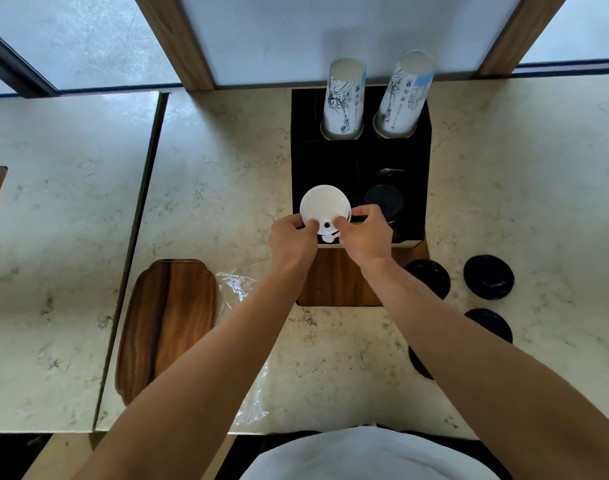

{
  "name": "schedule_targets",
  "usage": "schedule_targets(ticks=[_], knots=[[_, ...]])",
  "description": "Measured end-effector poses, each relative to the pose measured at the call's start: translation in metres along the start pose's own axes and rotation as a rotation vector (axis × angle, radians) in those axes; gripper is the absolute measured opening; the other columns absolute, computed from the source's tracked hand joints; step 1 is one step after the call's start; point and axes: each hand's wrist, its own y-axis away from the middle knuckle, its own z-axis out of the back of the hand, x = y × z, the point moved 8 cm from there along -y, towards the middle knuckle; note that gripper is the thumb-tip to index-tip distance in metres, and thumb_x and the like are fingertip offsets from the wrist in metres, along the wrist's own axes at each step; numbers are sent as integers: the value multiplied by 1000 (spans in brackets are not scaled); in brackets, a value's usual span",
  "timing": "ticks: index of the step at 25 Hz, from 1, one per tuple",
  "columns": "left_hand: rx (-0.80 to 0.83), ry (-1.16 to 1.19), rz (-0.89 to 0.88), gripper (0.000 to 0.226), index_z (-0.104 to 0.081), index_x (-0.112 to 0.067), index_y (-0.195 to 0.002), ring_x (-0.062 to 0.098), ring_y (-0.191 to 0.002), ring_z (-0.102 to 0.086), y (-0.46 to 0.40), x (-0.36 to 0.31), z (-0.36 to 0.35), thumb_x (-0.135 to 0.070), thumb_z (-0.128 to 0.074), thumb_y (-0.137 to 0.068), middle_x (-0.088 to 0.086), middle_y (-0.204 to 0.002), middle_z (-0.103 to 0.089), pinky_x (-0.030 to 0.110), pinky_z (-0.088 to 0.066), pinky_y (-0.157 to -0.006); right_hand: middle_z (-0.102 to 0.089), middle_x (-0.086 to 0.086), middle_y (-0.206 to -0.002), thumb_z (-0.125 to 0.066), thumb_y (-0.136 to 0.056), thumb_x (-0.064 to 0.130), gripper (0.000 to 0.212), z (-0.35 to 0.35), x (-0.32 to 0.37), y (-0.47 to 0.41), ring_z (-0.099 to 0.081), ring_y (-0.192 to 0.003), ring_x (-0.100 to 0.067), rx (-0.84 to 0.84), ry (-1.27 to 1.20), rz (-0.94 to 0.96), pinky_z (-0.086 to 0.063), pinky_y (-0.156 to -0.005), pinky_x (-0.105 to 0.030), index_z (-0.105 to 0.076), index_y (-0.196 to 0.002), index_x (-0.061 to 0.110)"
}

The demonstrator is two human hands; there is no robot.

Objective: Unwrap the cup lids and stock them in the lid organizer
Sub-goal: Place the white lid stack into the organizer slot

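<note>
I see my left hand [291, 237] and right hand [365, 233] pinching a round white lid [323, 206] with a small sip hole, over the black organizer's [358, 161] front-left corner.

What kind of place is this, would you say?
Probably a café or self-serve drinks counter: a black lid organizer holds two stacks of printed paper cups, both hands press white lids into it, and loose black lids wait on the marble countertop.

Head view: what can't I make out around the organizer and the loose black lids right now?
- White lids: stack depth, hidden by the top lid and both hands, left hand, right hand.
- Organizer: black slots too dark to read contents.
- Black lids on the counter: full count, right forearm covers some.
- Plastic wrap: extent, left forearm crosses it.
</note>
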Motion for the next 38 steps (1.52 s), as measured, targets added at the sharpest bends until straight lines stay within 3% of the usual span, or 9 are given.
schedule_targets(ticks=[3,9,14,18,25,31,33,36,38], knots=[[-6,-33,31,27,-64,-31,-70,1,-58,-64,-7,1,-6,-16,-61,-92,-13,-64,-68,12,-43,-38,-72,-13,-114,-75,-89,28,42,-4,1,-6,-73,-97,-26,-29,50,18,-40,-53,-10,-57,-124,11],[69,-76,117,31,-67,-5,-112,23,-82,-65,-21,9,-22,-4,-50,-87,11,-99,-70,25,-49,-53,-70,-18,-121,-73,-92,24,40,-16,5,-12,-69,-106,-32,-29,182,79,-46,-66,-24,-61,-124,2],[119,-113,214,45,-48,-6,-142,22,-93,-51,-34,6,-38,-6,-51,-97,10,-116,-56,24,-36,-53,-71,-19,-118,-65,-97,26,38,-30,3,-22,-69,-107,-31,47,278,39,-28,-47,-14,-66,-122,-2],[165,-174,245,48,-41,-7,-148,31,-114,-57,-44,5,-48,-8,-49,-101,17,-137,-57,33,-46,-74,-69,-23,-124,-62,-99,19,39,-41,2,-27,-67,-114,-34,150,346,-12,-51,-66,-28,-60,-130,-6],[227,-304,282,45,-39,-2,-150,37,-121,-57,-57,3,-55,-9,-41,-105,22,-138,-57,35,-49,-85,-71,-21,-114,-63,-96,11,31,-53,13,-31,-69,-103,-34,350,619,57,-52,-74,-35,-63,-124,-3],[202,-270,368,41,-46,-4,-144,24,-66,-46,-65,9,-61,-8,-45,-104,10,-78,-44,47,-60,-93,-66,-13,-94,-60,-98,11,23,-55,19,-35,-58,-79,-23,411,727,74,-45,-68,-31,-67,-118,1],[172,-216,386,43,-46,-5,-146,25,-68,-48,-67,10,-61,-8,-46,-103,12,-81,-48,46,-60,-93,-71,-16,-102,-60,-97,10,23,-54,19,-34,-59,-80,-23,408,710,72,-45,-68,-31,-68,-117,1],[143,-94,395,48,-45,-7,-148,33,-98,-61,-69,15,-60,-7,-45,-100,21,-121,-63,46,-57,-98,-72,-18,-108,-61,-98,9,24,-48,20,-30,-67,-91,-29,369,650,64,-48,-70,-32,-67,-118,-2],[124,-71,390,47,-48,-8,-145,32,-95,-61,-70,19,-57,-6,-47,-99,18,-117,-63,45,-56,-99,-71,-19,-111,-58,-98,7,25,-43,21,-28,-69,-99,-32,339,617,53,-49,-71,-33,-65,-120,-3]])
